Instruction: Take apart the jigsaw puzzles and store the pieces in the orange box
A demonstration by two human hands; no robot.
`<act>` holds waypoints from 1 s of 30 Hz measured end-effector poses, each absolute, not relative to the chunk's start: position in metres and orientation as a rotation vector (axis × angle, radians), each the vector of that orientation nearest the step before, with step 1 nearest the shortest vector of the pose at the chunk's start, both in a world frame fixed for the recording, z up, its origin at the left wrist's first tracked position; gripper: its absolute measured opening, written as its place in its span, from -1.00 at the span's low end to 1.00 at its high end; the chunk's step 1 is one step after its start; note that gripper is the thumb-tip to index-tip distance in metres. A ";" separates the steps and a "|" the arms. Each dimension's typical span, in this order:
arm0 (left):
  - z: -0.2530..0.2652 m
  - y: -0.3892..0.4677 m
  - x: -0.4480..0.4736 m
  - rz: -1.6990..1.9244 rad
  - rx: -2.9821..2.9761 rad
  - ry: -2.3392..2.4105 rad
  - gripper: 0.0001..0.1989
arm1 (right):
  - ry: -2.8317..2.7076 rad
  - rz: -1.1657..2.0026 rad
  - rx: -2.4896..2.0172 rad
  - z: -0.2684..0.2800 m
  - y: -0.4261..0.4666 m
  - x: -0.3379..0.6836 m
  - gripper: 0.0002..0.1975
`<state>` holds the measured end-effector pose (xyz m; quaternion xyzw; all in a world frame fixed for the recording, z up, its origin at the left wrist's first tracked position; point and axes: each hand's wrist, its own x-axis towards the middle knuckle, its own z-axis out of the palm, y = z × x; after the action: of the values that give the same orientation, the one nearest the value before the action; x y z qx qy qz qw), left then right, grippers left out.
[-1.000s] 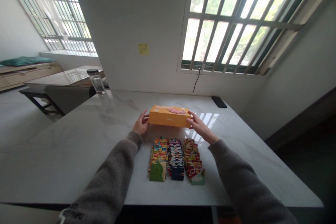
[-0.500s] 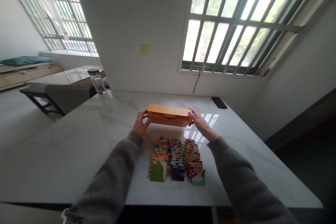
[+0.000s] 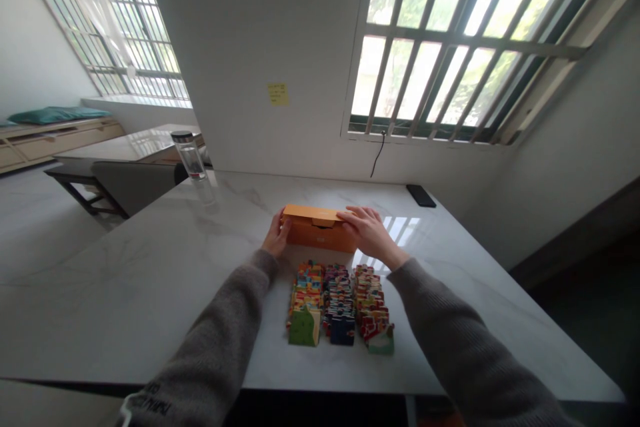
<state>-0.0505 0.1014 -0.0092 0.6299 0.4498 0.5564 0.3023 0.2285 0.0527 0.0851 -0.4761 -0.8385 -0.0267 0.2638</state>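
Note:
An orange cardboard box with a tab at the front of its lid is held between my hands. My left hand grips its left end, thumb on the front face. My right hand lies over the right part of the lid, fingers bent over its front edge. Nearer to me are three overlapping rows of jigsaw puzzle pieces: a left row with a green piece in front, a middle row with a dark blue one, and a right row of red and cream pieces.
The marble-patterned table meets the wall at the back. A clear bottle with a dark lid stands at the far left. A black phone lies at the back right, near a hanging cable. A yellow note sticks to the wall.
The box has come down slightly and shows more of its front face. My right hand has shifted from the box's right end to the left, onto the lid. The puzzle rows lie as before.

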 end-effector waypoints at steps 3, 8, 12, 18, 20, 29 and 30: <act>-0.011 0.102 -0.050 1.498 1.687 1.211 -0.40 | -2.453 -0.142 -1.116 0.089 0.045 0.212 -0.59; -0.009 0.100 -0.049 1.475 1.710 1.196 -0.40 | -2.519 -0.239 -1.101 0.089 0.044 0.200 -0.53; 0.000 0.098 -0.045 1.467 1.653 1.197 -0.46 | -2.493 -0.245 -1.230 0.091 0.058 0.200 -0.57; 0.002 0.099 -0.039 1.537 1.575 1.216 -0.50 | -2.547 -0.201 -1.316 0.097 0.079 0.201 -0.57; 0.000 0.100 -0.039 1.520 1.578 1.229 -0.51 | -2.559 -0.189 -1.320 0.097 0.082 0.200 -0.56; 0.000 0.101 -0.040 1.520 1.594 1.234 -0.50 | -2.571 -0.169 -1.345 0.098 0.089 0.198 -0.56; 0.000 0.101 -0.040 1.520 1.596 1.233 -0.50 | -2.573 -0.169 -1.344 0.099 0.090 0.199 -0.56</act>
<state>-0.0399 0.1010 0.0004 0.6021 0.4653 0.5735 0.3033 0.1986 0.0900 0.0987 -0.4591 -0.8788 -0.0576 0.1164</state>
